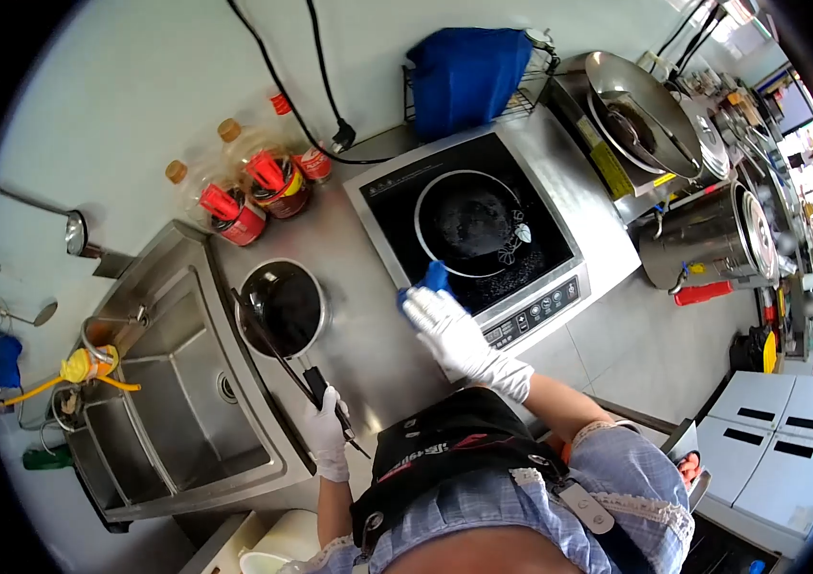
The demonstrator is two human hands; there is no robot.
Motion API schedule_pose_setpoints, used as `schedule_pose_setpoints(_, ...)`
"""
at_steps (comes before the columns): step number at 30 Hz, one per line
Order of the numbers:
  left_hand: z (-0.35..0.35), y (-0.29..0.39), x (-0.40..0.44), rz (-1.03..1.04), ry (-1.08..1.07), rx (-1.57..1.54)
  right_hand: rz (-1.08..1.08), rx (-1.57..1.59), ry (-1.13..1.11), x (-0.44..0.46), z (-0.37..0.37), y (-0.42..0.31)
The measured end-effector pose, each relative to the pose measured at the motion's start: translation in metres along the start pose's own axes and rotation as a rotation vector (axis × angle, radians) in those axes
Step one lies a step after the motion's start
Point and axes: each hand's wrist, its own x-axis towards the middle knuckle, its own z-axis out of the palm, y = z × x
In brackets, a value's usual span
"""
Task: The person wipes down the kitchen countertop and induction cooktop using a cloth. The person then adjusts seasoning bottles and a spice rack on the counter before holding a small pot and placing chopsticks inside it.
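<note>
Room: a kitchen with a pale wall [138,96] behind a brushed stainless-steel counter [363,335].
Basin: rectangular stainless-steel sink [191,421], set at the counter's left end.
Cooktop: black glass induction cooktop [471,225] with a silver frame, a white ring and a front button panel; no vessel on it.
Cloth: small bunched blue cloth [438,275], at the cooktop's near-left edge, under the right hand's fingers.
Right hand: white-gloved right hand [449,330], fingers close together and bent over the cloth, apparently holding it.
Saucepan: round stainless-steel saucepan [324,316] with dark contents, on the counter between sink and cooktop.
Left hand: white-gloved left hand [327,435], fingers curled around the saucepan's black handle [316,386], as far as can be told; a slim dark stick [263,330] crosses the pan and meets the grip, whether also held unclear.
Along the wall: clear plastic bottles with red labels [267,172], apart from the cooktop.
Done, as judged: saucepan off the glass; cloth in hand.
Left, as judged: pale specks on the glass's near-right part and a dull patch inside the ring; the wiping looks unfinished.
</note>
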Motion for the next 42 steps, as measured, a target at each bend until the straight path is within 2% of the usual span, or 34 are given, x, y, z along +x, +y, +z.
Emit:
schedule_pose_setpoints(1, 0.001, 0.000, 0.000, 0.006, -0.006, -0.003, -0.067, -0.112, -0.013, -0.004, 0.005, -0.003)
schedule_pose_setpoints(2, 0.002, 0.000, 0.001, 0.011, -0.010, -0.006, -0.057, -0.080, 0.030, -0.007, 0.005, -0.001)
schedule_pose_setpoints(4, 0.004, -0.001, 0.003, 0.035, -0.011, 0.013, 0.053, -0.056, 0.132, -0.017, 0.004, 0.023)
schedule_pose_setpoints(9, -0.003, -0.007, 0.008, 0.004, 0.032, 0.021, 0.360, -0.326, 0.338, -0.051, -0.052, 0.133)
schedule_pose_setpoints(10, -0.005, -0.007, 0.008, 0.014, 0.034, 0.034, 0.381, -0.310, 0.393, -0.059, -0.061, 0.159)
schedule_pose_setpoints(11, -0.005, -0.006, 0.008, 0.016, 0.026, 0.043, 0.505, -0.259, 0.408, -0.063, -0.076, 0.168)
schedule_pose_setpoints(12, -0.005, -0.007, 0.007, 0.014, 0.028, 0.045, 0.532, -0.299, 0.471, -0.071, -0.065, 0.203)
schedule_pose_setpoints(14, -0.005, -0.008, 0.007, 0.042, 0.029, 0.044, 0.642, -0.277, 0.573, -0.066, -0.061, 0.200)
schedule_pose_setpoints(16, -0.004, -0.003, 0.003, 0.043, 0.040, 0.056, 0.626, -0.333, 0.595, -0.058, -0.047, 0.173)
schedule_pose_setpoints(18, -0.002, -0.002, 0.005, 0.044, 0.043, 0.066, 0.417, -0.296, 0.569, -0.049, -0.036, 0.118)
schedule_pose_setpoints(20, -0.004, -0.008, 0.007, 0.083, 0.040, 0.066, 0.331, -0.168, 0.411, -0.050, -0.023, 0.076)
schedule_pose_setpoints(21, -0.003, -0.004, 0.005, 0.084, 0.043, 0.089, 0.334, -0.169, 0.416, -0.053, -0.029, 0.075)
schedule_pose_setpoints(23, -0.009, -0.010, 0.011, 0.073, 0.076, 0.118, 0.348, -0.321, 0.371, -0.065, -0.043, 0.083)
schedule_pose_setpoints(24, -0.014, -0.015, 0.013, 0.054, 0.116, 0.144, 0.354, -0.365, 0.475, -0.076, -0.042, 0.115)
schedule_pose_setpoints(25, -0.020, -0.018, 0.014, 0.046, 0.177, 0.203, 0.522, -0.431, 0.477, -0.080, -0.049, 0.139)
schedule_pose_setpoints(26, -0.031, -0.029, 0.020, 0.228, 0.222, 0.327, 0.652, -0.397, 0.569, -0.083, -0.045, 0.167)
schedule_pose_setpoints(28, -0.028, -0.017, 0.009, 0.312, 0.348, 0.365, 0.771, -0.285, 0.548, -0.061, -0.059, 0.195)
schedule_pose_setpoints(29, -0.039, -0.012, 0.006, 0.275, 0.308, 0.252, 0.795, -0.241, 0.508, -0.038, -0.076, 0.196)
schedule_pose_setpoints(30, -0.046, -0.011, 0.007, 0.280, 0.391, 0.247, 0.712, -0.182, 0.492, -0.013, -0.088, 0.199)
schedule_pose_setpoints(31, -0.043, -0.001, 0.003, 0.319, 0.452, 0.276, 0.534, -0.313, 0.526, 0.003, -0.082, 0.219)
schedule_pose_setpoints(33, -0.037, 0.024, -0.008, 0.422, 0.521, 0.331, 0.339, -0.246, 0.530, 0.043, -0.091, 0.231)
schedule_pose_setpoints(34, -0.020, 0.040, -0.016, 0.527, 0.512, 0.330, 0.257, -0.260, 0.495, 0.057, -0.084, 0.249)
schedule_pose_setpoints(36, 0.009, 0.059, -0.025, 0.507, 0.475, 0.339, 0.197, -0.278, 0.417, 0.067, -0.077, 0.266)
schedule_pose_setpoints(38, 0.041, 0.058, -0.026, 0.591, 0.310, 0.315, 0.170, -0.202, 0.403, 0.047, -0.080, 0.253)
schedule_pose_setpoints(40, 0.069, 0.051, -0.029, 0.502, 0.169, 0.309, 0.149, -0.117, 0.402, 0.008, -0.085, 0.222)
schedule_pose_setpoints(42, 0.100, 0.044, -0.031, 0.301, 0.109, 0.257, 0.152, -0.217, 0.293, -0.043, -0.083, 0.203)
